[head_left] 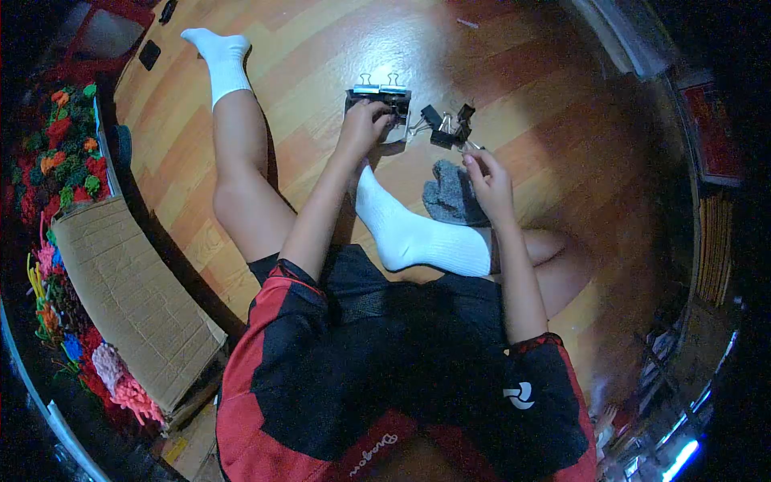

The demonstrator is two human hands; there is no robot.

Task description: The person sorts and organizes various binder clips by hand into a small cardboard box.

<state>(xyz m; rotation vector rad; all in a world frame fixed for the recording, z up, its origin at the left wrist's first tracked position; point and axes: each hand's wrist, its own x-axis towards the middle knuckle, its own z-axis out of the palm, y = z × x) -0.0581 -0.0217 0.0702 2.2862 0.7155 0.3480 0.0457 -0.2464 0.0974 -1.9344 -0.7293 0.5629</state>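
Observation:
My left hand reaches over a small dark box on the wooden floor, its fingers curled together at the box's inside. Whatever they hold, if anything, is hidden. Two binder clips with silver handles sit side by side along the box's far edge. To the right lies a loose group of several black binder clips, some with handles folded out. My right hand is at the near side of this group, thumb and fingers pinched on the silver handle of a binder clip.
A grey fuzzy cloth item lies beside my right hand, next to my bent leg in a white sock. My other leg stretches out at left. A cardboard box and colourful yarn tufts line the left side.

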